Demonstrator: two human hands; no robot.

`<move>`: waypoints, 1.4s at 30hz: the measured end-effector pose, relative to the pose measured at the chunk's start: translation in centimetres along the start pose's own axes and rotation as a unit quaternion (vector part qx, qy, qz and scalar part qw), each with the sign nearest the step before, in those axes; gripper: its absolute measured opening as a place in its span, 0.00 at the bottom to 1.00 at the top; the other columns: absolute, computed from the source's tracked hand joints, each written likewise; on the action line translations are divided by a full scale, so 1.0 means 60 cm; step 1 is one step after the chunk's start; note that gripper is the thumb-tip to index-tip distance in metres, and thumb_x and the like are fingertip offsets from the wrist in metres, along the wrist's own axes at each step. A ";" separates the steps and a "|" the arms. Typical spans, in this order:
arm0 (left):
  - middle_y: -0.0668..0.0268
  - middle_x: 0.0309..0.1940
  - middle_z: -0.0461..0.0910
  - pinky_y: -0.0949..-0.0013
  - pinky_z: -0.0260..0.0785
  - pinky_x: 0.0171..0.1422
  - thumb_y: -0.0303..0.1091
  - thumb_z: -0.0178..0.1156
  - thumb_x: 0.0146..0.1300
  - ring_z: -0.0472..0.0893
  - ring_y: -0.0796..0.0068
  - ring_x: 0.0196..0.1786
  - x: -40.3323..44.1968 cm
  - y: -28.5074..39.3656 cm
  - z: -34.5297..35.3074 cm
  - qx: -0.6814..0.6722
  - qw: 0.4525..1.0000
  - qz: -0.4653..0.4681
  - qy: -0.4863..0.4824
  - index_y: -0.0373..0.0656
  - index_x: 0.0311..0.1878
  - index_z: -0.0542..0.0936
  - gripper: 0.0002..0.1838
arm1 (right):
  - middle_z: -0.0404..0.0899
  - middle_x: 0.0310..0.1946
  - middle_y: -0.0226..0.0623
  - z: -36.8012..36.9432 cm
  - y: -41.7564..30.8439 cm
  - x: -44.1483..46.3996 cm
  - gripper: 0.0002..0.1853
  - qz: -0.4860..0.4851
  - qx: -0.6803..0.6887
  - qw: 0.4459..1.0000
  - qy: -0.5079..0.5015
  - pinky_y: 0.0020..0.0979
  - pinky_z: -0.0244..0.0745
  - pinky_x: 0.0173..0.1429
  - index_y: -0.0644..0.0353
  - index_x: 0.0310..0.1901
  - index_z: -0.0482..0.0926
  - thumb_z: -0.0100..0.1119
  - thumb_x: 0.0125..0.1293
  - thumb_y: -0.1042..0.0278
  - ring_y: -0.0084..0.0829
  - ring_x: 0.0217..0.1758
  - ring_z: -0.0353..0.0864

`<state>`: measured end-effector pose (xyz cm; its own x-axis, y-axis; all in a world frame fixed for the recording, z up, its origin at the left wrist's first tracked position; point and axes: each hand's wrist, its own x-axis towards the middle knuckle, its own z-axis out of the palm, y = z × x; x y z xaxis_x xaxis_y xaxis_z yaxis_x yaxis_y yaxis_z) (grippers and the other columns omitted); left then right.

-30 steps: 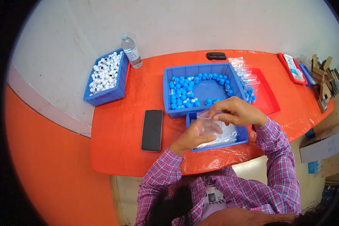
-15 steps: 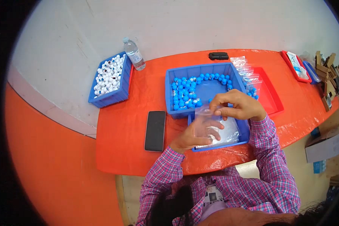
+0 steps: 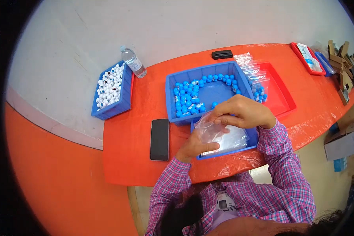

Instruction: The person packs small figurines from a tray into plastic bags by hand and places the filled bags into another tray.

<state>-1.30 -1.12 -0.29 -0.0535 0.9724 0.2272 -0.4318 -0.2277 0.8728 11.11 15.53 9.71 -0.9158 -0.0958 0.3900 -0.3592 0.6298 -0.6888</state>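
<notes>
Large blue tray: at twelve o'clock from our bag, we had blue balls bunched along its left side and strung in a curve along its far and right sides.
Small blue bin: under and toward four o'clock, it held flat clear bags.
White-ball bin [image 3: 126, 94]: at ten o'clock, it was heaped with white balls [image 3: 110, 87], some showing dark or blue spots.
Red tray [image 3: 281, 92]: at two o'clock, bags of blue balls [image 3: 260, 92] lay at its left side.
Clear bag [image 3: 207, 128]: thin, see-through and creased, between our hands above the small bin.
Right hand [image 3: 243, 112]: we pinched the bag's upper edge.
Left hand [image 3: 196, 145]: thumb outstretched, fingers partly behind film; we could not tell whether it gripped.
Worktop [image 3: 133, 173]: red-covered, with our phone [image 3: 159, 139] near nine o'clock.
</notes>
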 end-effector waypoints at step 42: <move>0.59 0.40 0.79 0.70 0.72 0.53 0.28 0.61 0.63 0.82 0.65 0.44 0.000 -0.011 -0.001 0.096 0.992 -0.062 0.052 0.37 0.46 0.76 0.10 | 0.84 0.37 0.34 -0.022 0.047 -0.008 0.13 0.056 0.072 0.994 0.060 0.28 0.73 0.41 0.57 0.42 0.85 0.70 0.57 0.63 0.30 0.38 0.79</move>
<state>-1.04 -0.96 -0.89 -0.1072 0.9914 0.0751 -0.2610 -0.1009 0.9600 10.77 18.36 8.35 -0.9266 0.0658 0.3702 -0.2867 0.5134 -0.8088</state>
